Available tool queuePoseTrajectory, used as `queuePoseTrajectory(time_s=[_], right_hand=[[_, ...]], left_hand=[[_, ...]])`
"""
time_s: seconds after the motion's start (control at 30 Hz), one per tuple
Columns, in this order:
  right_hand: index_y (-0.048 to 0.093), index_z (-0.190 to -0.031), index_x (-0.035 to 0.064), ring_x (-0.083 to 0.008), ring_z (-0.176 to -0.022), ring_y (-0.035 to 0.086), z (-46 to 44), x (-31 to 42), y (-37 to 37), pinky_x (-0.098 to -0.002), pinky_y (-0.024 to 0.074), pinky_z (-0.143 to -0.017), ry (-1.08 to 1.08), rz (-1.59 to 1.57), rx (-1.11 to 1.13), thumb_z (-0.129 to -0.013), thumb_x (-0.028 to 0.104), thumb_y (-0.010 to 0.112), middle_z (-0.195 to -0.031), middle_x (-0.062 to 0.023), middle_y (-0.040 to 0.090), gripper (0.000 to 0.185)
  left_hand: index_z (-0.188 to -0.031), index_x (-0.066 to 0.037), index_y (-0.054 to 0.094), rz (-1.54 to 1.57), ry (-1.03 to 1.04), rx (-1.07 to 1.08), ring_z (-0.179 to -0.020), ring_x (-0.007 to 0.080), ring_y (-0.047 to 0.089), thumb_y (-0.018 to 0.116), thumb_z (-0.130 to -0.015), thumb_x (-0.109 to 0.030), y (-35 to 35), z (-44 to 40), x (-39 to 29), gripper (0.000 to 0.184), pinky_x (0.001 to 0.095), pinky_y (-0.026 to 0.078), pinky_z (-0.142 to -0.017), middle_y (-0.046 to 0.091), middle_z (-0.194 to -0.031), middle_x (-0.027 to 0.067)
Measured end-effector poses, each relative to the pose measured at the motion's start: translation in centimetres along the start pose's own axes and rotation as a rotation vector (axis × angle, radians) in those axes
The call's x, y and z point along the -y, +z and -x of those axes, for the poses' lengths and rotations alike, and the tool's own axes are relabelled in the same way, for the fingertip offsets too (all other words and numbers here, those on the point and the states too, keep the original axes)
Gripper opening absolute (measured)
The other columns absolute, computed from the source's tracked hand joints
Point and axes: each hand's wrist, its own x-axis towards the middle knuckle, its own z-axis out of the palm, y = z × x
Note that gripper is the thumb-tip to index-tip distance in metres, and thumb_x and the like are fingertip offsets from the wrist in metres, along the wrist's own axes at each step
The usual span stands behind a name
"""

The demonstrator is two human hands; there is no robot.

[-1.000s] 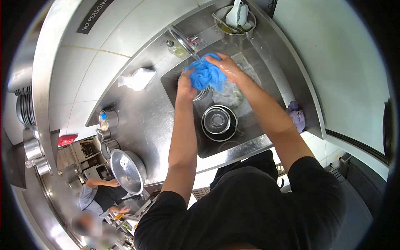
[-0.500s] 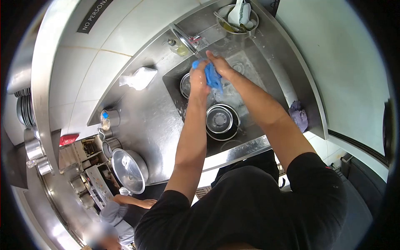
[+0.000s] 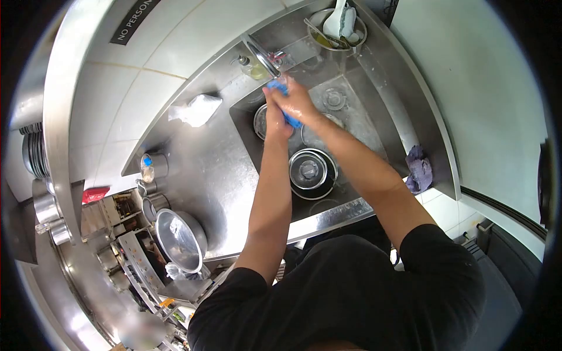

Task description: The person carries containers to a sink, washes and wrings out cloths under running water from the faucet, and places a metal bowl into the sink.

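1. Spreading across the middle of the view, the steel tabletop [image 3: 205, 155] carries most of the ware and borders the sink.
2. The sink [image 3: 366, 120] is sunk into it, below both hands.
3. A large metal bowl [image 3: 180, 234] stands tilted at the near left end of the tabletop.
4. A metal pot [image 3: 341, 50] filled with utensils stands beyond the sink, at its far right corner.
5. Inside the sink, a smaller metal bowl [image 3: 308, 169] sits within a dark pan [image 3: 318, 191].
6. A white plastic bag [image 3: 202, 110] lies left of the sink.
7. The left hand [image 3: 277, 121] and right hand [image 3: 300, 103] meet over the sink's far left part, the grip of each clamped on the blue cloth.
8. A crumpled purple cloth [image 3: 419, 171] hangs over the right edge.
9. The blue cloth [image 3: 292, 121] is bunched between the palms, mostly hidden, just below the faucet [image 3: 263, 57].
10. A soap bottle [image 3: 256, 70] stands behind the sink, near the faucet.
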Motion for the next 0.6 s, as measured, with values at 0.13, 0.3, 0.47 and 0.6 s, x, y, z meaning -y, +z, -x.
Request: queuePoseTrajectory(time_s=[0.13,0.3,0.47,0.6], right_hand=[[0.071,-0.103,0.0068,-0.0365,-0.094,0.068,0.9,0.2,0.3,-0.0417,0.0537,-0.084,-0.185,0.254,-0.015,-0.088,0.03,0.071,-0.1,-0.0169,0.071,0.028],[0.073,-0.107,0.0056,-0.0421,-0.091,0.069,-1.3,-0.3,-1.0,-0.0487,0.0533,-0.079,0.165,0.341,0.018,-0.088,0.037,0.07,-0.095,-0.023,0.071,0.036],[0.069,-0.097,-0.0004,-0.0413,-0.088,0.068,-6.1,-6.2,-2.5,-0.046,0.0521,-0.08,0.373,0.152,0.082,-0.097,0.044,0.06,-0.084,-0.0228,0.069,0.046],[0.07,-0.101,0.0029,-0.0395,-0.091,0.068,-5.6,-6.2,-2.0,-0.0462,0.0518,-0.081,0.348,-0.341,0.056,-0.098,0.049,0.057,-0.091,-0.0198,0.07,0.048]], left_hand=[[-0.13,-0.008,0.057,-0.095,0.047,-0.063,-0.099,0.0237,0.067,0.055,-0.102,-0.037,-1.1,-1.5,1.4,0.04,0.0402,0.056,-0.087,0.066,-0.116,0.0096],[-0.12,-0.009,0.061,-0.192,0.127,-0.05,-0.095,0.0254,0.068,0.054,-0.102,-0.035,-1.3,-2.0,2.7,0.033,0.0398,0.056,-0.079,0.069,-0.108,0.0083],[-0.117,-0.002,0.062,-0.374,0.025,-0.075,-0.089,0.0227,0.07,0.062,-0.095,-0.027,0.5,0.3,0.8,0.033,0.036,0.057,-0.078,0.07,-0.104,0.01],[-0.119,-0.003,0.061,-0.209,0.005,0.017,-0.092,0.0235,0.07,0.055,-0.099,-0.032,-1.2,-0.8,0.2,0.036,0.038,0.057,-0.083,0.07,-0.106,0.0096]])
